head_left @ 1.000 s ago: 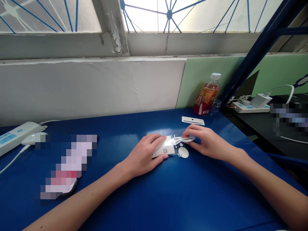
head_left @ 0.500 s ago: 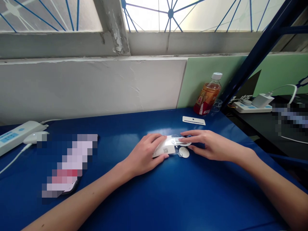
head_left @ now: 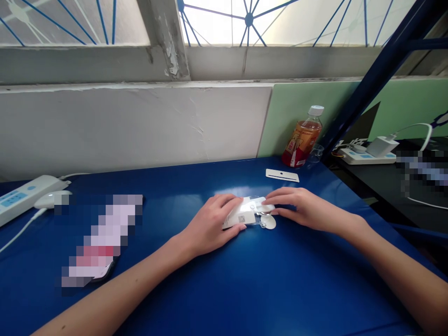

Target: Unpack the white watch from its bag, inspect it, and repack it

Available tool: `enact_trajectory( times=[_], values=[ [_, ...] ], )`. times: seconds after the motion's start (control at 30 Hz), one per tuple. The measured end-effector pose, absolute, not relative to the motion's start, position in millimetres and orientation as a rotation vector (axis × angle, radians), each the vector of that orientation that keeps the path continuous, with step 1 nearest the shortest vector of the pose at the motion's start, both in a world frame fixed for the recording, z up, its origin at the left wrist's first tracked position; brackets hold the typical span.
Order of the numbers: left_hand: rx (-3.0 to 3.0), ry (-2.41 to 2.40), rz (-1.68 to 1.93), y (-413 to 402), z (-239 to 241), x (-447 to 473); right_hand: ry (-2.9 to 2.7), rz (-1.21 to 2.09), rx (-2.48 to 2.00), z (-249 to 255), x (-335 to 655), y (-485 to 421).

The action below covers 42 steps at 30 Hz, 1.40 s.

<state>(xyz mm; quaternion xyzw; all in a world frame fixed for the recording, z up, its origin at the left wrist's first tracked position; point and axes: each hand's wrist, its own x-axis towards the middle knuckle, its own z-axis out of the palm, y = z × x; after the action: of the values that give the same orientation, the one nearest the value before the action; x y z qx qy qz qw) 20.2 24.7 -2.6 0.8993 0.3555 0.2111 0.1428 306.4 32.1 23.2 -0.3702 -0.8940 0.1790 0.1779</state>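
Observation:
My left hand (head_left: 213, 219) is closed around a small white package (head_left: 241, 215) printed with a square code, holding it on the blue table (head_left: 224, 284). Clear plastic shows at the package's right end. From the right, the fingertips of my right hand (head_left: 294, 205) close on a slim white piece (head_left: 259, 205) lying over that end; its exact kind is unclear. Part of it is hidden under the fingers. A round white tag (head_left: 269, 221) rests on the table just below, close to my right thumb.
A white slotted card (head_left: 282, 175) lies beyond my hands, near a drink bottle (head_left: 301, 140) and a clear cup (head_left: 315, 154). To the left are a blurred phone (head_left: 105, 238) and a power strip (head_left: 30, 196). A blue metal post (head_left: 371, 79) slants at right.
My right hand has shifted slightly, and the white piece under its fingers now sits at a different angle, showing more of its flat surface. My left hand and the package stay in place.

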Motion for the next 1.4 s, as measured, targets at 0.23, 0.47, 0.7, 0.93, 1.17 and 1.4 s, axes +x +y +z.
enact_trajectory(
  times=[0.23, 0.47, 0.7, 0.93, 1.17, 1.4],
  values=[
    [2.601, 1.029, 0.62, 25, -3, 20, -2.433, 0.367, -0.954, 3, 289, 27],
    [2.612, 1.023, 0.629, 26, -3, 20, -2.437, 0.287, -1.011, 0, 285, 26],
    [2.621, 1.019, 0.624, 26, -3, 20, -2.451, 0.26, -0.997, 0, 284, 27],
    [2.609, 1.026, 0.614, 26, -4, 19, -2.414, 0.227, -1.181, 4, 288, 26],
    [2.615, 1.029, 0.612, 26, -4, 20, -2.412, 0.312, -1.161, -1, 285, 26],
    [2.623, 1.024, 0.61, 25, -3, 20, -2.33, 0.373, -1.203, 2, 282, 22]
  ],
)
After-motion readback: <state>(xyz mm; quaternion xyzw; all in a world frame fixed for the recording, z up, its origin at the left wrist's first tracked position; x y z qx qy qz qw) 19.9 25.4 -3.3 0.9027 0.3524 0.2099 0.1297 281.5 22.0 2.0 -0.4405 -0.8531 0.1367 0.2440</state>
